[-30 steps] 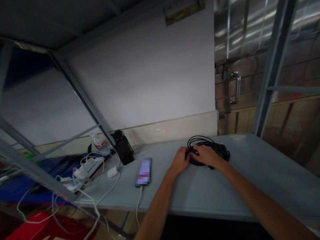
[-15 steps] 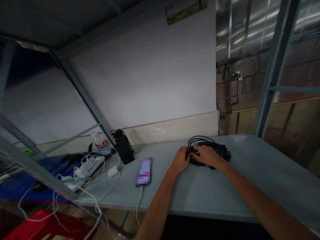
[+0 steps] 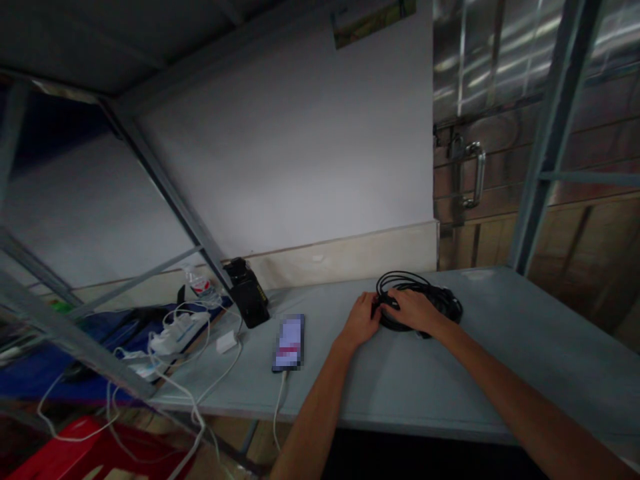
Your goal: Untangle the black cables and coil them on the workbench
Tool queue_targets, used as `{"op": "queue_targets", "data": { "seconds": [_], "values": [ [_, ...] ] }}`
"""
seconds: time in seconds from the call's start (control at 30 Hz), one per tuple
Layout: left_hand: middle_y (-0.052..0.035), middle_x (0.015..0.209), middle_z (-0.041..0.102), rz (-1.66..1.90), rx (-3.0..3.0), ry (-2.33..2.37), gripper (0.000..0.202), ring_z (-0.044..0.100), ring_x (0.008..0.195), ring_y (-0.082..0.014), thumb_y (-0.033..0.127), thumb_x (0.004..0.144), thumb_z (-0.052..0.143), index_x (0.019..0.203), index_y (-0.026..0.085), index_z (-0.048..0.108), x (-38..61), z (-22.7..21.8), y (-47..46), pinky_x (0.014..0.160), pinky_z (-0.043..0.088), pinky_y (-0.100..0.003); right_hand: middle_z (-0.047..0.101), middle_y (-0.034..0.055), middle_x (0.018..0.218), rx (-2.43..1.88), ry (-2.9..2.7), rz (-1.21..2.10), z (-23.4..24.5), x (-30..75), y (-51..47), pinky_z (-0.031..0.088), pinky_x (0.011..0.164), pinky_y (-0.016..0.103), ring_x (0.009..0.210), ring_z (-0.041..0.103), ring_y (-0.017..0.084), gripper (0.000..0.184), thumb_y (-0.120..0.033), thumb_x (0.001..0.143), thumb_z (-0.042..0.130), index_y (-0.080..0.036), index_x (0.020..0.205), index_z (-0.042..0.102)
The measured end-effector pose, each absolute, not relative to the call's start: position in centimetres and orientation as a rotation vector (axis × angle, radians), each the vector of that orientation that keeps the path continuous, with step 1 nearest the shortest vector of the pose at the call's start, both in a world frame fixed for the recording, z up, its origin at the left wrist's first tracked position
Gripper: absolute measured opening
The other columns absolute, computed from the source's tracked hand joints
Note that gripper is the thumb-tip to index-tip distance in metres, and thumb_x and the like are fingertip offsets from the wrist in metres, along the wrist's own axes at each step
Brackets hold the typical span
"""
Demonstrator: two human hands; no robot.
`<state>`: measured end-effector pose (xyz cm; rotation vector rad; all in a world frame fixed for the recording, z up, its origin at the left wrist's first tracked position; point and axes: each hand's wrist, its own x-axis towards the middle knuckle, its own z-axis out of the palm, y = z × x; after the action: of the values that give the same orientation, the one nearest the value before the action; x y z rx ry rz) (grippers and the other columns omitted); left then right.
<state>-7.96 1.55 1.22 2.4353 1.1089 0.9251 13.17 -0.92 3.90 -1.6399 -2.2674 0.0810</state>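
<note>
A coil of black cable [image 3: 447,303] lies on the grey tabletop [image 3: 425,380], right of the middle. My left hand [image 3: 362,321] is at the coil's left edge, its fingers closed around part of the cable. From the right, my right hand [image 3: 411,311] reaches over the coil, with thumb and fingers bent onto the black strands near the left hand. The fingertips of both hands are partly hidden against the dark cable. Several loose loops arch up behind the hands.
Left of my hands a phone [image 3: 289,343] lies plugged into a white cord. Beyond it are a black box-like object [image 3: 247,293], a white charger [image 3: 227,342] and power strips [image 3: 180,332]. A metal post [image 3: 543,147] rises at the right; a red stool [image 3: 75,453] stands lower left.
Both hands stay at the left side of the coil with almost no movement. The view has shifted very slightly.
</note>
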Motion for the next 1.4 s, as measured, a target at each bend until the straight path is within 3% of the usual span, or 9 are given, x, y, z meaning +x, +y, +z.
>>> {"op": "queue_targets", "data": {
  "seconds": [0.33, 1.4],
  "values": [
    [-0.0118, 0.117, 0.068, 0.87, 2.521, 1.088, 0.015, 0.063, 0.114, -0.0276, 0.013, 0.103, 0.057, 0.11, 0.018, 0.07, -7.97, 1.43, 1.54, 0.111, 0.053, -0.046, 0.08, 0.0166, 0.128, -1.63, -2.276, 0.072, 3.71, 13.22, -0.82, 0.054, 0.097, 0.033, 0.121, 0.076, 0.032, 0.047, -0.052, 0.113, 0.054, -0.017, 0.138, 0.071],
    [-0.0112, 0.114, 0.068, 0.832, 2.546, 1.076, 0.015, 0.064, 0.111, -0.027, 0.013, 0.104, 0.057, 0.107, 0.018, 0.071, -8.08, 1.49, 1.71, 0.11, 0.052, -0.044, 0.08, 0.0176, 0.126, -1.609, -2.303, 0.056, 3.22, 13.35, -0.69, 0.054, 0.098, 0.034, 0.122, 0.077, 0.033, 0.05, -0.052, 0.113, 0.054, -0.016, 0.143, 0.068]
  ]
}}
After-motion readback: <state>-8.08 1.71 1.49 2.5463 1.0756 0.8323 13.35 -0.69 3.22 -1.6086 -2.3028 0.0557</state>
